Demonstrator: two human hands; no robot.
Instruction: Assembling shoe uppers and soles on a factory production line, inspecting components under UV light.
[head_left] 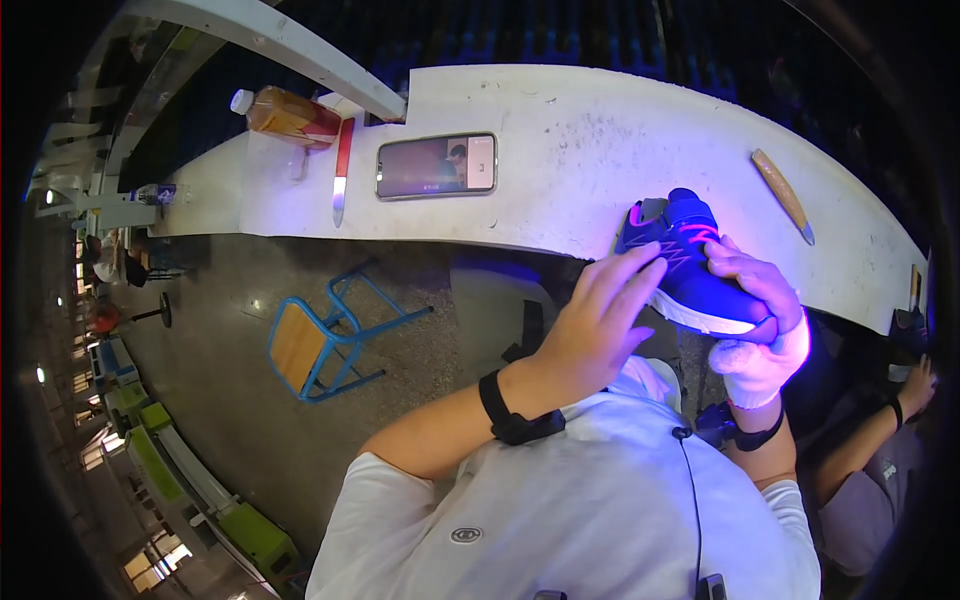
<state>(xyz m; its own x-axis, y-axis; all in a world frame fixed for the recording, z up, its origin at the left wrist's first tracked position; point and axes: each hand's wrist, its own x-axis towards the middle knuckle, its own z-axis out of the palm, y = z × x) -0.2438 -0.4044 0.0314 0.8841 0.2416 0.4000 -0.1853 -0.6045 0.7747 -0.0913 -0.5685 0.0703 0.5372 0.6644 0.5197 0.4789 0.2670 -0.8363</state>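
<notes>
Dark-blue, white-soled sneaker with pink trim (690, 262), held at the near edge of the white desk (560, 180), may be dropped if its toe, gripped by the white-gloved right hand (783, 325), slips, its side being merely touched by the loosely spread, bare left hand (610, 308).

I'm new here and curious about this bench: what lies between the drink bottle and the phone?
The head view shows a red-handled knife lying between the bottle and the phone.
</notes>
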